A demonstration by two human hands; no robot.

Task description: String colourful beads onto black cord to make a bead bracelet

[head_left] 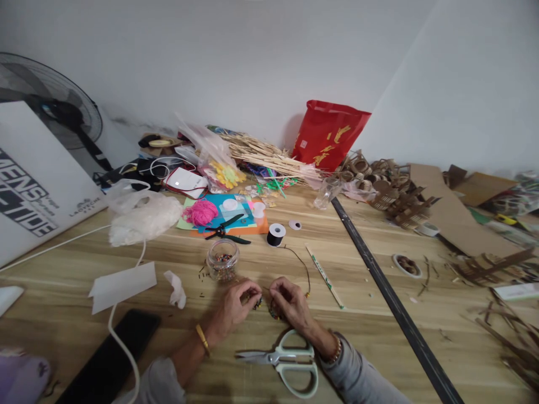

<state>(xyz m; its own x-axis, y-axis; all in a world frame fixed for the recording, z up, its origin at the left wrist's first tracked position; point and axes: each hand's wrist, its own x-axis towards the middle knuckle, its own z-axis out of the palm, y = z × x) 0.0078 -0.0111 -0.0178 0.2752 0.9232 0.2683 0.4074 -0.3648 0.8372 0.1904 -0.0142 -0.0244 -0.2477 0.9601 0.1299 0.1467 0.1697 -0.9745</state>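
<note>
Head view: the beaded string [274, 312] is located right of the jar [210, 259] and nearer the wearer, at both hands. Left hand [236, 303]: thumb and forefinger pinched on the string, apparently. Right hand [291, 303]: likewise pinched; exact contact is partly hidden. Recommended practice: keep both pinches close and the short span between them lightly taut, lest beads slide; leave slack in the cord running from the spool [276, 235], right of the jar; keep the right wrist clear of the scissors [274, 357], nearer the wearer than the jar.
</note>
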